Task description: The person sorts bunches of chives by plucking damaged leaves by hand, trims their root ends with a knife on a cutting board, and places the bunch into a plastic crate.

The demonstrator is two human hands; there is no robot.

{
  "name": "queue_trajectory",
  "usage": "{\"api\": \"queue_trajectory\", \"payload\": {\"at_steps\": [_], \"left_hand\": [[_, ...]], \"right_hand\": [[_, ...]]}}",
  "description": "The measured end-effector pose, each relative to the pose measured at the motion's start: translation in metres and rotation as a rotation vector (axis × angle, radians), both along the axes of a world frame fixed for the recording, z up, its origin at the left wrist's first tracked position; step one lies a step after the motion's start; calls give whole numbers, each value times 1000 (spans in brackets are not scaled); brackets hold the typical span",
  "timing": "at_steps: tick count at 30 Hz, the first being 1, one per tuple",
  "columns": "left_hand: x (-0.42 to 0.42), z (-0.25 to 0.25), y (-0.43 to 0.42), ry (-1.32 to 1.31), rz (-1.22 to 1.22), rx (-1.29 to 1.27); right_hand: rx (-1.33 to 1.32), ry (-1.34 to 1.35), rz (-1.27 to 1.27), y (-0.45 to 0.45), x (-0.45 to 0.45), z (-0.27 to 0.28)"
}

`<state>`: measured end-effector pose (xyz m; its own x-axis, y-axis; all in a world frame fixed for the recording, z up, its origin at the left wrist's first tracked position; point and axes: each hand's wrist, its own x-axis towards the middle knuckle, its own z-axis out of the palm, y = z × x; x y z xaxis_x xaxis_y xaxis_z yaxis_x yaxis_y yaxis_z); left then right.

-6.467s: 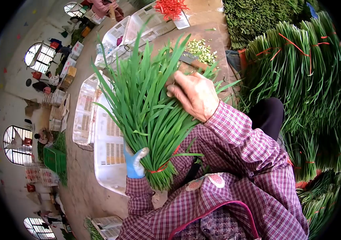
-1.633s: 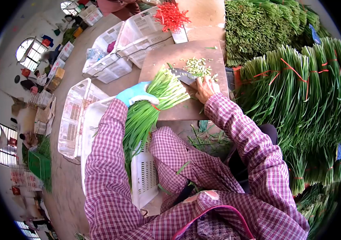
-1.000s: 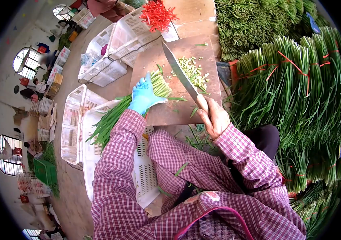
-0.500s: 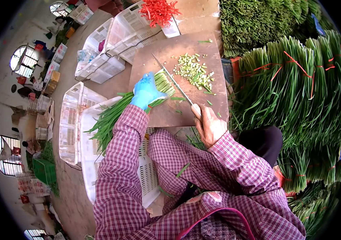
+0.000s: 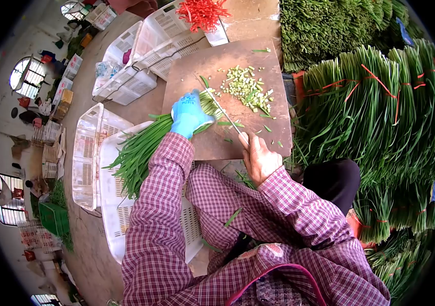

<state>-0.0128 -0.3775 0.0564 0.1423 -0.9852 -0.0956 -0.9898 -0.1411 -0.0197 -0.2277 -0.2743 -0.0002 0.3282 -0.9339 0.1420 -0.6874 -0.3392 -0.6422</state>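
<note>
My left hand [image 5: 190,115], in a blue glove, is closed around a bunch of garlic chives [image 5: 143,148]. The pale stem ends stick out past the fingers on the cutting board [image 5: 192,71], while the green leaves hang off its left side. In my right hand [image 5: 262,159] is the wooden handle of a long knife [image 5: 226,113]. The blade lies slantwise along the stem ends, just right of my glove. Short cut stem pieces [image 5: 245,86] are scattered on the board beyond the blade, with a few green bits near the knife.
Banded bundles of chives [image 5: 355,102] are stacked along the right. A white crate [image 5: 110,199] stands below the hanging leaves, and another crate [image 5: 131,84] is at the upper left. Red ties [image 5: 202,14] lie in a heap behind the board.
The knife has moved left and toward me, from beside the stem ends onto them. My right hand has shifted slightly left; my left hand keeps its hold on the chives.
</note>
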Motion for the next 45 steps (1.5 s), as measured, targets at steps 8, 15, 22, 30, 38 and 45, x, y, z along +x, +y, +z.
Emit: {"api": "queue_trajectory", "payload": {"at_steps": [8, 15, 22, 30, 38, 45], "left_hand": [[-3, -3, 1, -22, 8, -19], [-4, -10, 4, -75, -47, -111], [-5, -14, 4, -73, -44, -78], [-1, -16, 4, -86, -73, -88], [2, -20, 0, -92, -75, -105], [2, -17, 2, -60, -47, -101]], "right_hand": [[105, 79, 1, -8, 8, 6], [225, 77, 123, -39, -6, 36], [193, 80, 137, -69, 10, 33], [171, -44, 229, -83, 1, 27], [314, 152, 200, -86, 26, 27], [284, 195, 121, -88, 40, 31]]}}
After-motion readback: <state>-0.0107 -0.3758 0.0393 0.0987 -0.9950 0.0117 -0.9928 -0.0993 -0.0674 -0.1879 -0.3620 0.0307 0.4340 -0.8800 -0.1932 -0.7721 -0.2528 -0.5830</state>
